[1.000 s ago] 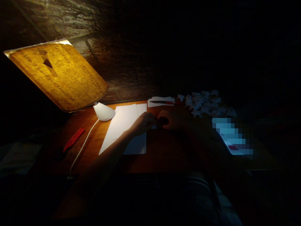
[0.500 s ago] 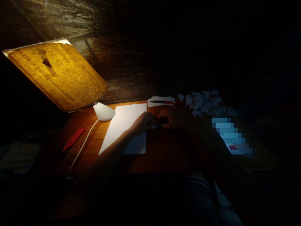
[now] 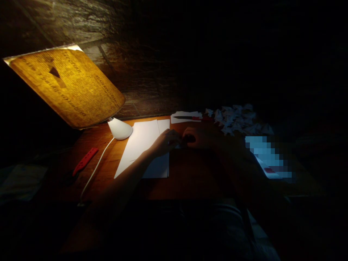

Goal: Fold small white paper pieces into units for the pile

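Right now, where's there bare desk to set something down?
Bare wood shows between the white cord and the paper sheets, and in front of the right hand. It's crowded beyond that hand, around the folded paper pieces.

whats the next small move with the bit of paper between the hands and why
Probably press a crease into the small white paper: the left hand and right hand both close on it, and the pile of folded paper pieces nearby suggests folding, though the fingers hide its shape.
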`<state>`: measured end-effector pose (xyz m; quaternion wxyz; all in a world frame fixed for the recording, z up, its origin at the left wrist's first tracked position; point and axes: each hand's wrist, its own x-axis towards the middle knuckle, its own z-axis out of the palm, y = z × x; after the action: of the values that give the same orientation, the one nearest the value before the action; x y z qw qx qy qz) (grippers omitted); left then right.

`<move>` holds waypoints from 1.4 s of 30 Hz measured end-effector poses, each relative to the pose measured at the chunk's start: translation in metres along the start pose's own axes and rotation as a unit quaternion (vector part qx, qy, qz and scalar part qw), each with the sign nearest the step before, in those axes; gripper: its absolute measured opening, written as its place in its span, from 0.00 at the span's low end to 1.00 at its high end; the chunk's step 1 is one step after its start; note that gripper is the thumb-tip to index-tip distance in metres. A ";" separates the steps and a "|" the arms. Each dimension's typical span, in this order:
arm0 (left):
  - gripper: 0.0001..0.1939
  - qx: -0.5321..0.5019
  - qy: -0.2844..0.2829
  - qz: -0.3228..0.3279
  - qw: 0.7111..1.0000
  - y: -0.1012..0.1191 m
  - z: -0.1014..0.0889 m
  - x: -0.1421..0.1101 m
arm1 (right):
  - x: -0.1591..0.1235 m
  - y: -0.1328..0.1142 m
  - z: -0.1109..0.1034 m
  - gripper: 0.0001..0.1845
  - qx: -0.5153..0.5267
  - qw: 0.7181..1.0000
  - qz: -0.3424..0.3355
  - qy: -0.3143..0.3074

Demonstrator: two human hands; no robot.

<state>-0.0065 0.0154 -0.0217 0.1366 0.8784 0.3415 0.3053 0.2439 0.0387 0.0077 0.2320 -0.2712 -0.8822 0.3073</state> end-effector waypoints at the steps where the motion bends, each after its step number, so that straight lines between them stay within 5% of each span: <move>1: 0.09 0.001 0.001 0.002 1.000 0.000 0.000 0.000 | 0.000 0.001 0.000 0.09 0.003 1.000 -0.002 0.002; 42: 0.07 0.026 -0.022 -0.027 0.999 0.003 -0.002 0.001 | 0.001 -0.002 0.002 0.10 0.002 1.000 0.012 0.003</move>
<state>-0.0059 0.0140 -0.0190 0.1287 0.8787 0.3696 0.2733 0.2415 0.0376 0.0079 0.2308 -0.2825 -0.8777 0.3108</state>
